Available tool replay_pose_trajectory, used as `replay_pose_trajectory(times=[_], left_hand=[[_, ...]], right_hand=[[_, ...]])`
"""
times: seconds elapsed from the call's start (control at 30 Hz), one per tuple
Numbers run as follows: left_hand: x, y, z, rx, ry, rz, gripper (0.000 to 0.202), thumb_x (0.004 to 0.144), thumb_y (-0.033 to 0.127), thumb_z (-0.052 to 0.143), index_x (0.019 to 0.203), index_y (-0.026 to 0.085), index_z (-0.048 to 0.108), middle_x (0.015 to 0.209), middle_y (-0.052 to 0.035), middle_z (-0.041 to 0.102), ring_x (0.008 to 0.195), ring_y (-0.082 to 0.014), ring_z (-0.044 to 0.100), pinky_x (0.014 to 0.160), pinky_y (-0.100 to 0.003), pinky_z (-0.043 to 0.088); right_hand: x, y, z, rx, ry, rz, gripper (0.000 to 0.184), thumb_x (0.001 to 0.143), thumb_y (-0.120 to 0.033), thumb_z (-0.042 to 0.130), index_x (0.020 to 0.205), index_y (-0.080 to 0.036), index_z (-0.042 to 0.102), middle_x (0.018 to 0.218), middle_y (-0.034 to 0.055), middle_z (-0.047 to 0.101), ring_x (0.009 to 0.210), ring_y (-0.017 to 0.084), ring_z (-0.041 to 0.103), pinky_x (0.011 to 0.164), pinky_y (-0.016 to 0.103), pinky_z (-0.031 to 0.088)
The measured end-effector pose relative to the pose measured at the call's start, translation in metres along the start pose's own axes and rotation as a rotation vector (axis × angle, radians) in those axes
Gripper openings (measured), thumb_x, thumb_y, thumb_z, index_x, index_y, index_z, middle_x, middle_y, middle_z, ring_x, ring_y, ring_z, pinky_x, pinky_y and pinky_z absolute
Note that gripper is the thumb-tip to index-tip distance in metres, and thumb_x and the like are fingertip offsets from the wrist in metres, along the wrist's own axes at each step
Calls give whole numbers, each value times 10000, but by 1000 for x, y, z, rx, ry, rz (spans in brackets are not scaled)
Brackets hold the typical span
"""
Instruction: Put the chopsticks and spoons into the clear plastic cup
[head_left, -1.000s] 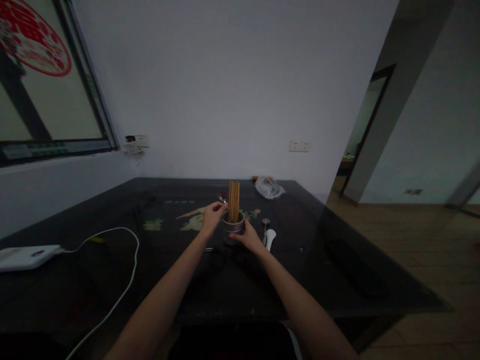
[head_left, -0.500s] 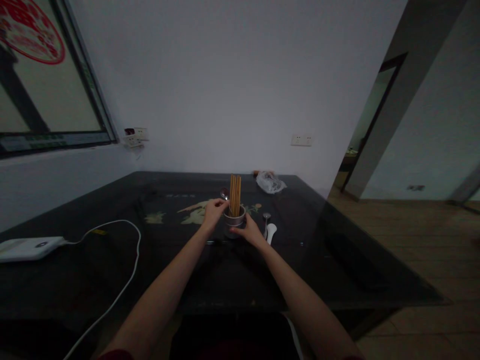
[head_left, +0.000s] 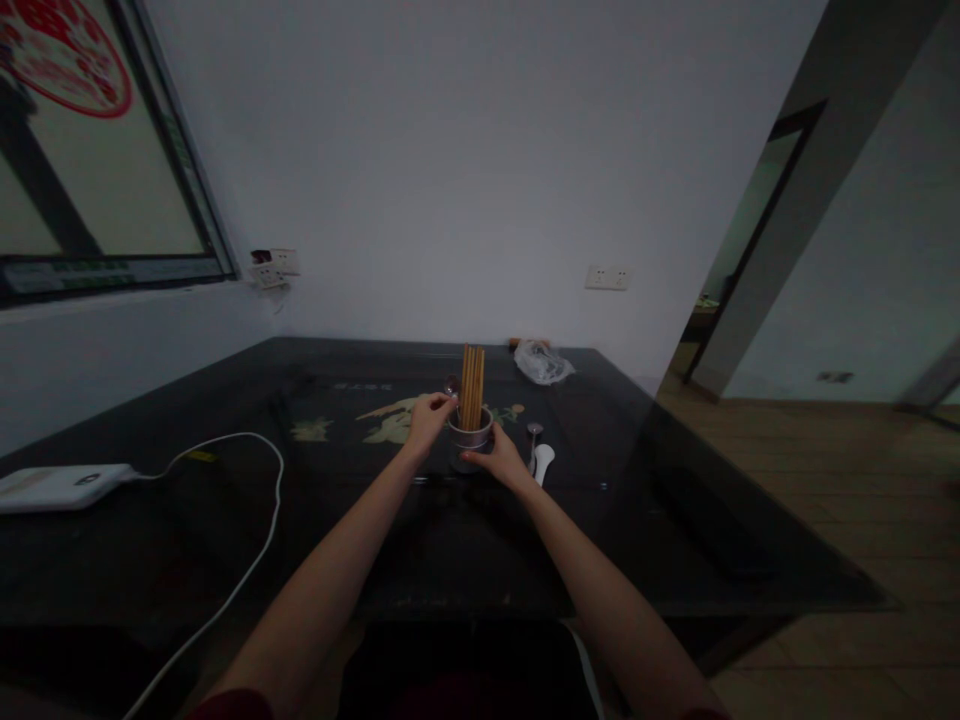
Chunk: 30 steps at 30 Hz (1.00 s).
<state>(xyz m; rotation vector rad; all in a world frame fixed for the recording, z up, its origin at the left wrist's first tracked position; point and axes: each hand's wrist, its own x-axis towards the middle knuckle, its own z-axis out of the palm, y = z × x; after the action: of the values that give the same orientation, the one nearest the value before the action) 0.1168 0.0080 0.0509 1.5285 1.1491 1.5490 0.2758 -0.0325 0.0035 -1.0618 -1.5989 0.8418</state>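
A small metal cup (head_left: 471, 436) stands on the dark table (head_left: 225, 560) with a bundle of wooden chopsticks (head_left: 472, 386) upright in it. My right hand (head_left: 501, 460) is wrapped round the cup's near right side. My left hand (head_left: 427, 420) pinches the handle of a metal spoon (head_left: 451, 387) at the cup's left rim; the spoon's bowl sticks up beside the chopsticks. Just right of my right hand, a second metal spoon (head_left: 532, 436) and a white spoon (head_left: 542, 462) lie on the table.
A white device (head_left: 56, 486) with a white cable (head_left: 259, 530) lies at the table's left. A clear plastic bag (head_left: 541, 362) sits at the far edge by the wall. To the right are wooden floor and a doorway.
Both hands stay at the cup; my left hand has lowered the spoon slightly towards the cup's rim. The view has shifted a little.
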Motion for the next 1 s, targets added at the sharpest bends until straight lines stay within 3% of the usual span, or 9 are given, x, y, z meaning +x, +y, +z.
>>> replay_pose_trajectory(times=[0.5,1.0], left_hand=[[3,-4,-4,-116,66,-46,309,619,451,711,687,155,653,646,-6,610,645,-137,533,597,-235,381],[6,-1,-12,-80,-14,-87,249,595,385,737,610,149,660,607,-17,614,601,-134,523,576,-235,363]], right_hand=[[1,2,0,-32,4,2,879,571,-292,792,1349,-171,400,1243,122,571,1146,268,535,989,424,398],[-1,-2,0,-53,3,-1,849,577,-276,795,1330,-165,421,1260,128,564,1157,263,533,993,418,402]])
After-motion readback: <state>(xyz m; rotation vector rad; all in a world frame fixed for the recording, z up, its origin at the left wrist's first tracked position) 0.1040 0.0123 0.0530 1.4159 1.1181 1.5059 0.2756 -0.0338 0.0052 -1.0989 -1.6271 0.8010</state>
